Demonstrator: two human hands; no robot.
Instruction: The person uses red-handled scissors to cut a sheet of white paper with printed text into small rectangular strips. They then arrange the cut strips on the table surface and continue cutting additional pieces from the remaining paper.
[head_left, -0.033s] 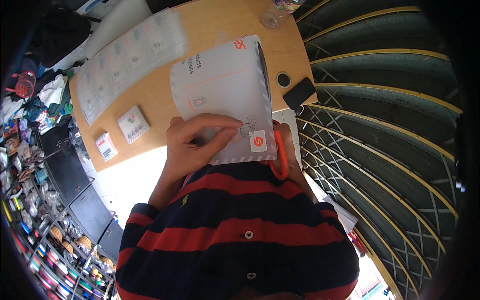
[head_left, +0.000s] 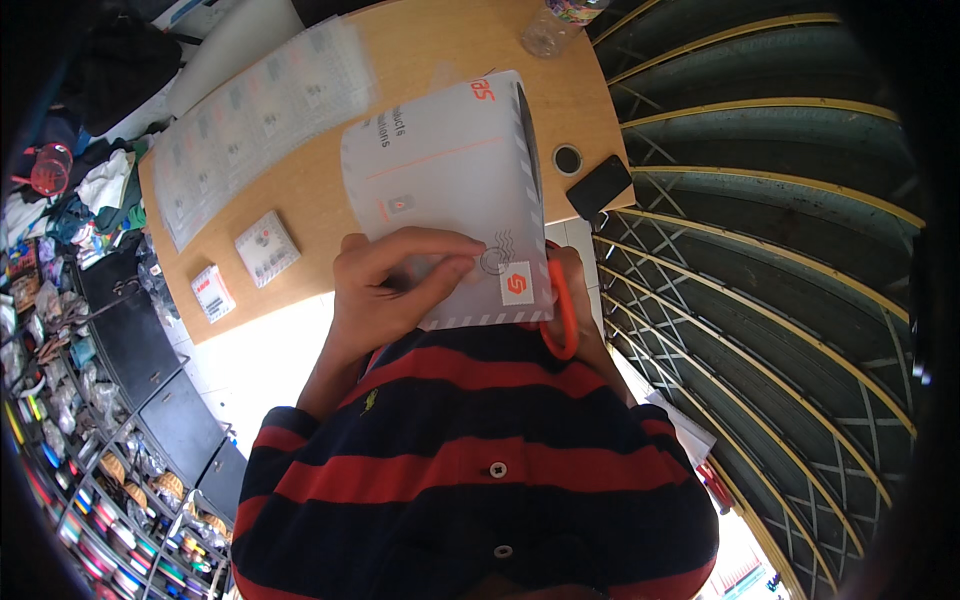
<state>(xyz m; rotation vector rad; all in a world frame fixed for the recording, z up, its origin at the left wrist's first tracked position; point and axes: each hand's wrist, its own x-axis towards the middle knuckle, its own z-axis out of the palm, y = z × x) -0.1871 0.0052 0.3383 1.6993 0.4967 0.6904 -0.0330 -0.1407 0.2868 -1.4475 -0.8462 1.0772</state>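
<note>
My left hand (head_left: 395,285) grips the near lower edge of a large grey-white mailing envelope (head_left: 450,170), fingers spread across its face by a small orange square mark. The envelope is held up over the wooden table (head_left: 300,190), in front of my red and navy striped shirt. My right hand (head_left: 590,320) sits at the envelope's right lower corner, fingers through the orange handle of a pair of scissors (head_left: 562,310). The envelope hides most of that hand. I cannot make out the scissors' blades for certain.
On the table lie clear plastic blister sheets (head_left: 250,110), two small white boxes (head_left: 267,247) (head_left: 212,293), a black phone (head_left: 598,186), a round cable hole (head_left: 567,158) and a clear bag (head_left: 545,35). Cluttered shelves (head_left: 90,470) stand at lower left, a metal grille (head_left: 760,250) at right.
</note>
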